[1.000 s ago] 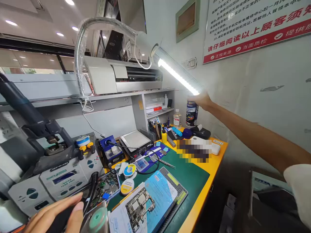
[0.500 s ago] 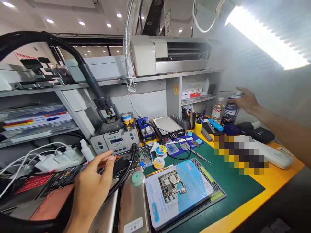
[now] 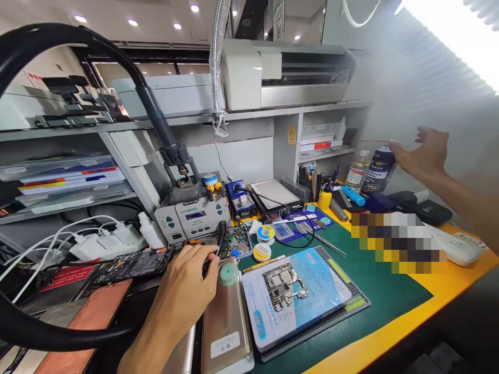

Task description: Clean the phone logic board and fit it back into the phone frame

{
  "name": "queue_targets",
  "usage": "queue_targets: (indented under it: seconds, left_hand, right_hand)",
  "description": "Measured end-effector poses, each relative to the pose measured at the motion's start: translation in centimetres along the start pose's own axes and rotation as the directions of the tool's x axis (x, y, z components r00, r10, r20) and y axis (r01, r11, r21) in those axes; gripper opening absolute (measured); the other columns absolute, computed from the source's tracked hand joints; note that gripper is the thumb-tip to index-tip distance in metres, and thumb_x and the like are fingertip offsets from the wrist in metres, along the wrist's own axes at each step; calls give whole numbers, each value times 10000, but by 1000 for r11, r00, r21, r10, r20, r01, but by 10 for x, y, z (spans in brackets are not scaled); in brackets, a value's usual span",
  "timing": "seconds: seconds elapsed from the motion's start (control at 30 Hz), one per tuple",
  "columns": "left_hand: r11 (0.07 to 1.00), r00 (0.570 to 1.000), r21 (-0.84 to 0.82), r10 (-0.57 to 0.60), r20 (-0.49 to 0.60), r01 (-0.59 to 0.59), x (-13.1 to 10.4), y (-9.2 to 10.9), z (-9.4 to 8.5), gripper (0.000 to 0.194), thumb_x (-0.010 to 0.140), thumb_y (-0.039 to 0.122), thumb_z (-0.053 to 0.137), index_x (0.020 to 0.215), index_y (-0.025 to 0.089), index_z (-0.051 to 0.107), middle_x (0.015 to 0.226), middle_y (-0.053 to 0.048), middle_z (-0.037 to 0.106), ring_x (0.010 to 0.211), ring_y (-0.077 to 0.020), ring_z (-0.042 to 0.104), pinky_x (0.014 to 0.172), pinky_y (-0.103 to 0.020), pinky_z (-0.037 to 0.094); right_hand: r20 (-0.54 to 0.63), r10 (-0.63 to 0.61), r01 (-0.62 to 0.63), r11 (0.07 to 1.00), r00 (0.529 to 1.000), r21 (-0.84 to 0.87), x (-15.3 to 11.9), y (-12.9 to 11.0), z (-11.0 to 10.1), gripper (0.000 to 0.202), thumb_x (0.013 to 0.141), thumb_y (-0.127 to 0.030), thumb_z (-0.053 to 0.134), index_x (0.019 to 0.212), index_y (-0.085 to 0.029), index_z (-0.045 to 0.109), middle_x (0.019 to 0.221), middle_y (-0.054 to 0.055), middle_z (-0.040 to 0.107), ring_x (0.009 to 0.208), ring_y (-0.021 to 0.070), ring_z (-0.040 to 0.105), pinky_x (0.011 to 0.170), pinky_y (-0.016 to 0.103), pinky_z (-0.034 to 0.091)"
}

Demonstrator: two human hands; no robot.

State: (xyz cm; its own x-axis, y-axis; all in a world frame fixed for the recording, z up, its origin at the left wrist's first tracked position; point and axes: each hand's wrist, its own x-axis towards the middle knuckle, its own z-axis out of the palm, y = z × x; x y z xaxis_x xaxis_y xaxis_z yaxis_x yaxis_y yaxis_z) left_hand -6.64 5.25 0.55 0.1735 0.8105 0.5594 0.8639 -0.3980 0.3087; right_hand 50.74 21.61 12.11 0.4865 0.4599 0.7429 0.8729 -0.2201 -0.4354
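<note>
The left hand (image 3: 187, 278) curls at the black hose (image 3: 222, 238), grip unclear; the right hand (image 3: 427, 153) splays open beside the spray can (image 3: 377, 174). The circuit board (image 3: 281, 284) lies flat on a box (image 3: 322, 270), probably for access.

Left hand (image 3: 189, 278) curled round black hose (image 3: 222, 236), left of green mat (image 3: 390, 296). Right hand (image 3: 424, 153) open, one digit at top of spray can (image 3: 376, 174), back edge of worktop (image 3: 374, 341), clear bottle (image 3: 356, 172) just beside. Circuit board (image 3: 281, 285) flat on blue pack (image 3: 323, 283), near mat's front edge. Tweezers (image 3: 331, 245) behind pack. Lamp (image 3: 460, 36) lit.
</note>
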Motion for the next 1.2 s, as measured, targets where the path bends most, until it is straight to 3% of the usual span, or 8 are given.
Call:
queue_targets:
  seconds: [0.17,0.23,0.33,0.43,0.73,0.87,1.03,1.2]
  left_hand:
    - [1000,998,16,-10,-57,11,1,7,0,239,1116,405,691,1219,197,750,1076,-40,782,1041,-219,772,996,-465,657]
    - [1000,998,14,-1,-67,2,1,9,0,234,1112,401,700,1214,197,750,1086,-42,784,1045,-219,773,997,-464,659]
    - [999,998,19,32,-62,-31,1,7,0,230,1104,408,716,1192,199,754,1123,-48,787,1066,-220,770,1012,-467,656]
    - [997,997,43,62,-38,-61,1,3,2,229,1096,414,731,1163,196,756,1133,-50,786,1080,-221,768,1017,-467,655]
    - [990,997,114,78,9,-78,0,3,2,213,1090,395,744,1154,192,756,1150,-53,786,1077,-218,768,998,-456,663]
    - [988,994,113,109,-1,-108,-1,5,4,172,1090,358,741,1132,192,755,1118,-43,783,1058,-212,765,988,-445,660]
    - [983,987,105,157,-31,-153,-3,5,9,100,1080,285,701,1090,202,755,1051,-32,786,1007,-211,752,949,-427,634]
    - [980,981,70,188,-37,-186,-5,13,16,330,1081,256,468,1034,219,793,990,-66,819,959,-284,760,882,-498,589]
  right_hand:
    - [185,-298,253,939,936,231,-80,-49,-45,257,1148,-412,703,1291,-203,751,1272,91,777,1059,226,771,947,428,683]
    - [383,-569,422,812,728,403,-118,-79,-65,275,1140,-445,713,1147,-176,770,1097,43,788,898,192,760,824,360,680]
    - [512,-816,499,572,267,651,-164,-131,-81,292,1126,-459,739,1084,-170,763,978,19,772,788,156,731,753,328,663]
    - [517,-851,464,497,95,733,-187,-177,-77,275,1123,-437,744,1101,-163,765,992,21,774,828,172,747,783,349,670]
    - [670,-722,374,677,173,634,-176,-199,-80,334,1130,-478,724,1150,-147,768,995,19,769,802,175,743,716,321,654]
    - [789,-575,360,799,218,482,-153,-168,-84,348,1136,-497,711,1174,-155,763,1020,28,775,812,176,751,722,325,663]
    - [854,-377,415,884,358,216,-126,-108,-62,295,1124,-442,737,1263,-183,763,1239,75,783,1010,229,777,882,403,694]
    - [811,-435,483,847,391,222,-136,-82,-23,331,1117,-416,749,1367,-200,740,1391,104,748,1157,272,764,986,468,684]
